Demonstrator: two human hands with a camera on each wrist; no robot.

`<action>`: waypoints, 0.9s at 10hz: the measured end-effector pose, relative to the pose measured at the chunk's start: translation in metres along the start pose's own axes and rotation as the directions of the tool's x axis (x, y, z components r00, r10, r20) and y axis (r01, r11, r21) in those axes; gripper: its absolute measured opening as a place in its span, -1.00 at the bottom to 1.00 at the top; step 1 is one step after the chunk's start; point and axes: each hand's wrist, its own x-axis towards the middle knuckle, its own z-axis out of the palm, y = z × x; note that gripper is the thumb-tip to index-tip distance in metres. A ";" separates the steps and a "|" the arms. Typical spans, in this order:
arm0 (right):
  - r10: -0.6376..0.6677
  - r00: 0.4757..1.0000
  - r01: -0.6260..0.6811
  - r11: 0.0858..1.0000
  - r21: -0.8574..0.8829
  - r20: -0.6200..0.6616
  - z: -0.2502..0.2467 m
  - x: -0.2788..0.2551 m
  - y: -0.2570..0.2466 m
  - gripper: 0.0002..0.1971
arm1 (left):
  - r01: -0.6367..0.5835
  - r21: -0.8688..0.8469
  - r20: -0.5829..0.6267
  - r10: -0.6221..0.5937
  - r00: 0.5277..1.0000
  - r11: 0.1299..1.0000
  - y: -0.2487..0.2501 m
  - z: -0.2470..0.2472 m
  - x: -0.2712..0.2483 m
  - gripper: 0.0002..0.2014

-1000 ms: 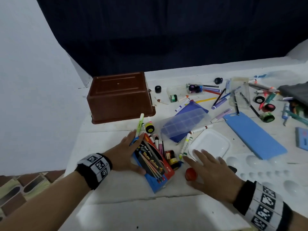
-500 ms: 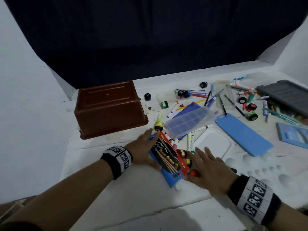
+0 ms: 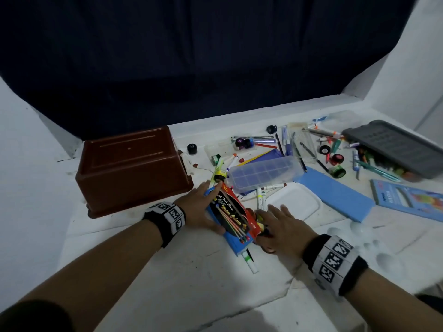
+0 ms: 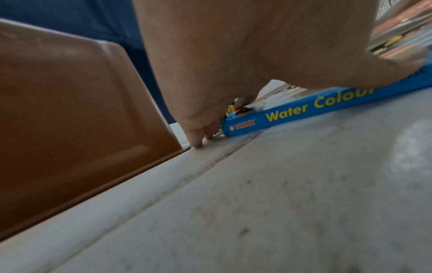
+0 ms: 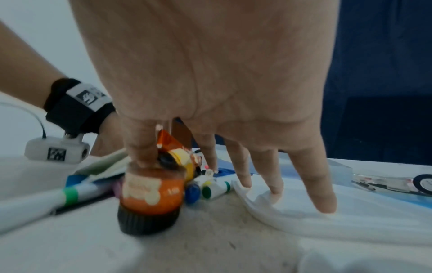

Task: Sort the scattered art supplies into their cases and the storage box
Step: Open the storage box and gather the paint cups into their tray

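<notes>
The upturned storage box (image 3: pixel 134 171) sits left of centre, the watercolour box (image 3: pixel 231 215) just to its right. A compartment case (image 3: pixel 263 173) lies behind it, apparently overlapping loose markers (image 3: pixel 261 200). A flat lid (image 3: pixel 335 196) and a lidded tray (image 3: pixel 395 149) occupy the right.

Both forearms reach forward, a marker band on each wrist. The left hand (image 3: pixel 200 209) lies flat, fingers straight. The right hand (image 3: pixel 285 230) is spread, fingers pointing forward and down.

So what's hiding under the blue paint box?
A white marker with a green band pokes out from under the near end of the water colour box. The left hand rests on the box. Whatever else lies beneath is covered.
</notes>
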 end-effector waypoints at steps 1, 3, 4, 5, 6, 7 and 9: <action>-0.041 0.997 0.044 0.998 0.047 -0.069 -0.004 -0.006 0.005 -0.27 | 0.001 -0.070 -0.016 -0.002 1.000 0.998 -0.001 -0.002 -0.009 0.36; -0.170 0.953 0.219 0.958 0.184 -0.250 -0.020 -0.022 -0.010 -0.46 | -0.011 -0.173 -0.084 -0.004 0.996 0.985 -0.003 -0.001 -0.020 0.34; -0.260 0.904 0.321 0.937 0.137 -0.340 -0.024 -0.020 -0.026 -0.57 | -0.026 -0.226 -0.142 -0.006 0.990 0.974 -0.005 0.003 -0.028 0.27; -0.340 0.857 0.404 0.910 0.097 -0.386 -0.024 -0.010 -0.038 -0.58 | -0.054 -0.308 -0.229 -0.019 0.973 0.950 -0.009 0.007 -0.042 0.15; -0.443 0.805 0.465 0.884 -0.044 -0.395 -0.019 0.003 -0.051 -0.64 | -0.076 -0.361 -0.340 -0.055 0.939 0.929 -0.021 0.012 -0.065 -0.03; -0.516 0.829 0.467 0.850 -0.242 -0.213 -0.009 0.014 -0.066 -0.47 | -0.062 -0.398 -0.405 -0.114 0.907 0.915 -0.038 0.021 -0.089 -0.30; -0.466 0.884 0.389 0.786 -0.480 -0.047 -0.006 0.025 -0.088 -0.43 | -0.037 -0.452 -0.397 -0.164 0.903 0.891 -0.063 0.028 -0.120 -0.47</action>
